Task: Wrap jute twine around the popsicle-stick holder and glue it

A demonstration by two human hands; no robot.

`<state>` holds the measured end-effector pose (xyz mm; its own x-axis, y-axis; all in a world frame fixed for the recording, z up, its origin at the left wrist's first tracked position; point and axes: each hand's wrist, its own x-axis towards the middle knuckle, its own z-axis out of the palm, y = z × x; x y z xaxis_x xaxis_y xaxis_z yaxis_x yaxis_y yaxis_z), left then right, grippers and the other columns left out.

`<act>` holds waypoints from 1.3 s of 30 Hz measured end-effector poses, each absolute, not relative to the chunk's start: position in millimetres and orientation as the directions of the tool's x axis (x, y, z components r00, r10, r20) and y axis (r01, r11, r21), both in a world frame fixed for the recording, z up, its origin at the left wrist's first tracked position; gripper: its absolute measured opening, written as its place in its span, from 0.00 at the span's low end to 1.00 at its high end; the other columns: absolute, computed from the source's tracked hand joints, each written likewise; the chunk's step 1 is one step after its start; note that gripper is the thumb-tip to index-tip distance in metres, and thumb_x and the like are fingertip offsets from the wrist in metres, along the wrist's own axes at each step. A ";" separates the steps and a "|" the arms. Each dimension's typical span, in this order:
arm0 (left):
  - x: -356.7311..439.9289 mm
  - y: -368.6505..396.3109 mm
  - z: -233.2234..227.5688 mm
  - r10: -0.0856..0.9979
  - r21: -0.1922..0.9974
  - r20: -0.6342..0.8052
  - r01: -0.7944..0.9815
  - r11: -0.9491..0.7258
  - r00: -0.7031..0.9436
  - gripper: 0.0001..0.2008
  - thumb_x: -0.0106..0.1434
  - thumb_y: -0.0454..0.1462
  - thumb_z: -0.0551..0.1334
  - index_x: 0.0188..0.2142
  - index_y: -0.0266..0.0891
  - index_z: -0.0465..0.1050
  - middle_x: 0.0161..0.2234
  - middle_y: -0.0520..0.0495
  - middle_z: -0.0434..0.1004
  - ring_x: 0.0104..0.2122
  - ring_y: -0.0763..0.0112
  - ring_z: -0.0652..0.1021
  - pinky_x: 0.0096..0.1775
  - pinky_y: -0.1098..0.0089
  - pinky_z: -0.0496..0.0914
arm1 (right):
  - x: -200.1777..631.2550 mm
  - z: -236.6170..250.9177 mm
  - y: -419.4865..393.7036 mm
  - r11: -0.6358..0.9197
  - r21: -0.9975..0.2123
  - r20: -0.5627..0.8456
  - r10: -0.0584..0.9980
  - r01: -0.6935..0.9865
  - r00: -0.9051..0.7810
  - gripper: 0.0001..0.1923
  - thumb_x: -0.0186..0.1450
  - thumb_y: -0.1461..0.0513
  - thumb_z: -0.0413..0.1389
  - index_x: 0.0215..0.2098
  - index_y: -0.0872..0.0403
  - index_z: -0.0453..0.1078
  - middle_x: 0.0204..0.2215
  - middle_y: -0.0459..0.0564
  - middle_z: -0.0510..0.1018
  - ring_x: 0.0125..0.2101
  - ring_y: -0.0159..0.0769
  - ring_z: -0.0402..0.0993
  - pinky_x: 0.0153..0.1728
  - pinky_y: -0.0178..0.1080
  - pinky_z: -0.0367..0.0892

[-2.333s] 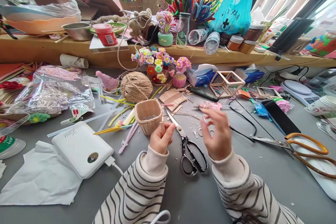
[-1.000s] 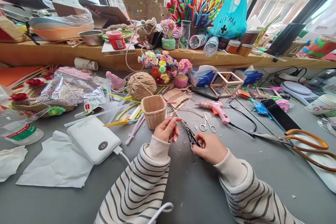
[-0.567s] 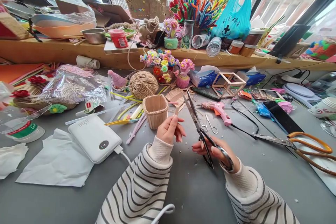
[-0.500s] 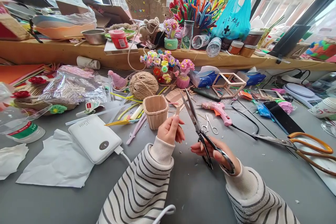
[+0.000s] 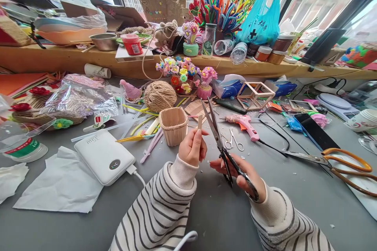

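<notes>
My left hand (image 5: 193, 148) pinches a short wooden stick (image 5: 199, 122) and holds it upright above the grey table (image 5: 224, 219). My right hand (image 5: 241, 172) grips the black-handled scissors (image 5: 219, 141); their blades are slightly parted and point up and away, just right of the stick. A small basket of wooden sticks (image 5: 174, 125) stands just behind my left hand. Both arms wear striped sleeves.
A white power bank (image 5: 104, 157) and white paper (image 5: 59, 184) lie at the left. A twine ball (image 5: 160, 96), a pink glue gun (image 5: 243, 122), small scissors (image 5: 234, 141), large orange-handled scissors (image 5: 330, 162) and a phone (image 5: 312, 130) surround the hands. A cluttered wooden shelf (image 5: 59, 60) runs behind.
My right hand reached down, took the black scissors off the table and raised them, blades up, next to the stick. My left hand lifted the stick a little.
</notes>
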<state>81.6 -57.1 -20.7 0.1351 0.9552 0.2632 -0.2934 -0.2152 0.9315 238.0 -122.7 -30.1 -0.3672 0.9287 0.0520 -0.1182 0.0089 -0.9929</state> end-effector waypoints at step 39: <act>72.9 -65.0 -6.0 0.990 0.956 0.138 -0.265 -0.129 0.015 0.19 0.57 0.49 0.57 0.24 0.35 0.71 0.07 0.59 0.51 0.09 0.83 0.52 0.15 0.74 0.44 | 239.9 -14.3 -128.3 -0.002 -0.995 -0.041 0.926 0.105 -0.376 0.27 0.50 0.41 0.55 0.33 0.54 0.63 0.41 0.60 0.75 0.42 0.46 0.72 0.45 0.47 0.64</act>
<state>72.9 -65.0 -6.0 0.0146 0.9903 0.1382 -0.2649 -0.1294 0.9556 239.9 -128.3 -14.3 -0.3756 0.9259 -0.0412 0.1046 -0.0018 -0.9945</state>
